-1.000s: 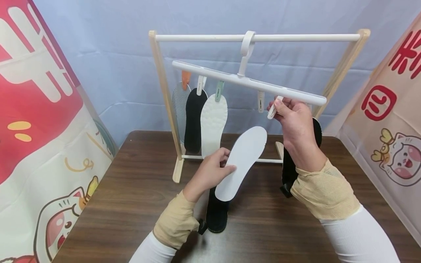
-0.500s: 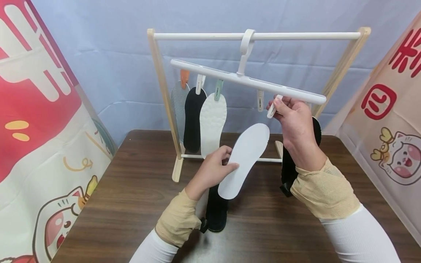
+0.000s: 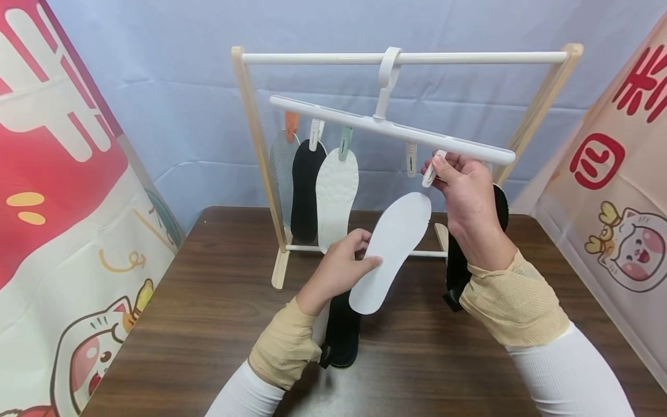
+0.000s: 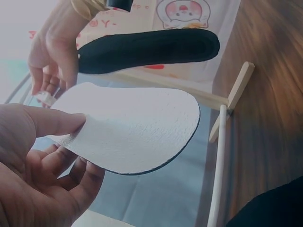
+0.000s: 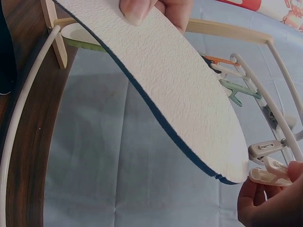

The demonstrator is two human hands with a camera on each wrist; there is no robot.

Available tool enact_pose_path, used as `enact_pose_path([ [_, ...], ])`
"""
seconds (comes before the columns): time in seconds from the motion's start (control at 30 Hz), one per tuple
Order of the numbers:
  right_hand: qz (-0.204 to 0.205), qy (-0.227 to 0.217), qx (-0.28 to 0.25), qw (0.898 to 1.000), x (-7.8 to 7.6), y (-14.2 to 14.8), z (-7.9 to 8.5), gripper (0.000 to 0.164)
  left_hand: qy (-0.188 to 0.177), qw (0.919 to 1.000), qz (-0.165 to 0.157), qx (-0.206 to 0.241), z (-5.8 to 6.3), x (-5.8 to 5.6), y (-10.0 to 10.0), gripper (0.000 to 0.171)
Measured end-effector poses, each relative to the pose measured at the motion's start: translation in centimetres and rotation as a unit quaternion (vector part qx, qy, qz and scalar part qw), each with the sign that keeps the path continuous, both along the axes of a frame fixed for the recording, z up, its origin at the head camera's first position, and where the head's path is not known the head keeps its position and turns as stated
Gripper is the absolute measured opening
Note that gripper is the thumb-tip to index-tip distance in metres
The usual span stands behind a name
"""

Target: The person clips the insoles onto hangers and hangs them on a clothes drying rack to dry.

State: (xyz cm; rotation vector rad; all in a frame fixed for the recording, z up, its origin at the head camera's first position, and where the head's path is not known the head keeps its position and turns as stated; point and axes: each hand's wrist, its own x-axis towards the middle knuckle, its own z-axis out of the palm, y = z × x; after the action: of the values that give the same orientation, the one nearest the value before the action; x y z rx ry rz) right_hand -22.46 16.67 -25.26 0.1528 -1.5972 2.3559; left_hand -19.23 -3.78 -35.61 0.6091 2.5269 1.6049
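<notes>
My left hand [image 3: 341, 269] pinches a white insole [image 3: 394, 252] near its middle, thumb on the white face and fingers behind. The right wrist view shows the insole's dark blue edge [image 5: 161, 118]. The insole slants up to the right, its upper end just below a white clip [image 3: 434, 169]. My right hand [image 3: 467, 188] pinches that clip between thumb and fingers, under the lowered right side of a white hanger [image 3: 375, 124]. In the right wrist view the clip [image 5: 270, 175] sits right beside the insole's end. Another pale clip [image 3: 411, 159] hangs with nothing in it.
A grey insole [image 3: 282, 179], a black insole [image 3: 306, 194] and a white textured insole [image 3: 337, 191] hang at the left. A black insole [image 3: 501, 208] hangs partly behind my right hand; another dark insole [image 3: 344, 339] lies on the table [image 3: 229, 324]. The rack's white rail [image 3: 479, 57] carries the hanger.
My left hand has moved the white insole slightly up and to the right, closer to the clip. My right hand keeps its hold on the clip.
</notes>
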Motion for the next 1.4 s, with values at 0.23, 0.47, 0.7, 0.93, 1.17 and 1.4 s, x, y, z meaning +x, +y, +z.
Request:
enact_pose_path([
  [0.23, -0.005, -0.001, 0.008, 1.0, 0.0, -0.1, 0.0, 0.008, 0.003, 1.0, -0.001, 0.008, 0.1, -0.1, 0.3, 0.031],
  [0.47, -0.006, -0.004, 0.013, 1.0, 0.0, -0.1, 0.1, 0.01, 0.004, 0.9999, 0.002, 0.01, 0.5, 0.0, 0.6, 0.031],
  [0.7, -0.007, -0.009, 0.013, 1.0, 0.1, 0.0, 0.1, 0.013, 0.002, 0.9999, 0.0, 0.017, 0.9, -0.1, 0.9, 0.032],
  [0.93, -0.009, -0.011, 0.013, 1.0, 0.1, 0.0, 0.0, 0.014, 0.0, 0.9999, 0.0, 0.016, 1.0, -0.1, 1.0, 0.031],
  [1.17, -0.01, -0.017, 0.018, 1.0, 0.1, 0.0, 0.0, 0.014, -0.003, 0.9998, 0.001, 0.019, 1.3, -0.1, 1.2, 0.032],
  [1.4, -0.01, -0.021, 0.023, 0.999, 0.2, 0.0, 0.0, 0.014, -0.006, 0.9998, 0.004, 0.02, 1.4, -0.1, 1.3, 0.033],
])
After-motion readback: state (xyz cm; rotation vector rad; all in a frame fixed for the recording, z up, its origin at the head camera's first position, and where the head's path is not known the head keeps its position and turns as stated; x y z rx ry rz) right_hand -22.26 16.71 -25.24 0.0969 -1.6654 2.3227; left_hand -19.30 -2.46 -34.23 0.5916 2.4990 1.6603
